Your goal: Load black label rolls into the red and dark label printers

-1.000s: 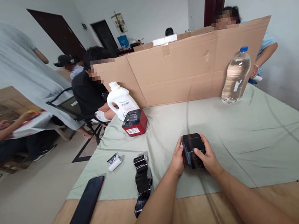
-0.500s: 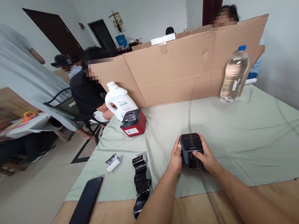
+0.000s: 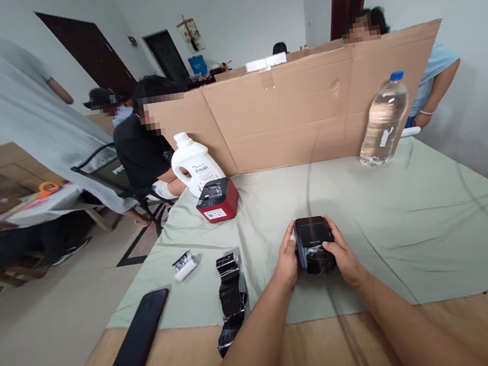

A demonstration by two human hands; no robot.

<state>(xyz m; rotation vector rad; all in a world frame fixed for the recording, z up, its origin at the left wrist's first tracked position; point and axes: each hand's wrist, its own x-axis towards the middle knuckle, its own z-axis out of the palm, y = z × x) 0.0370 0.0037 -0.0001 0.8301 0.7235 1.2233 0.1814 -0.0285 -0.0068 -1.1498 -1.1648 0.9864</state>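
Observation:
Between my two hands is a small black box-shaped device [image 3: 313, 235], like a portable label printer, at the middle of the cloth. A crinkled, shiny clear or dark film shows on its near face. My left hand [image 3: 287, 257] grips its left side. Around its right side is my right hand [image 3: 343, 254], with the thumb lying on the front part of the top. Left of my left forearm, a curled strip of black film or paper [image 3: 230, 297] lies on the table. A small white roll [image 3: 186, 268] with a dark printed end rests farther left.
A red and black printer-like box [image 3: 224, 204] stands before a white jug [image 3: 196, 162]. A clear bottle with a blue cap [image 3: 383, 121] is at the back right, against a cardboard screen [image 3: 284, 116]. A black phone [image 3: 136, 338] lies front left. Several people sit or stand beyond.
My right thumb has shifted slightly right on the device, and more of the shiny film on its near face shows. Behind the cardboard, a person's arm at the right has come into view.

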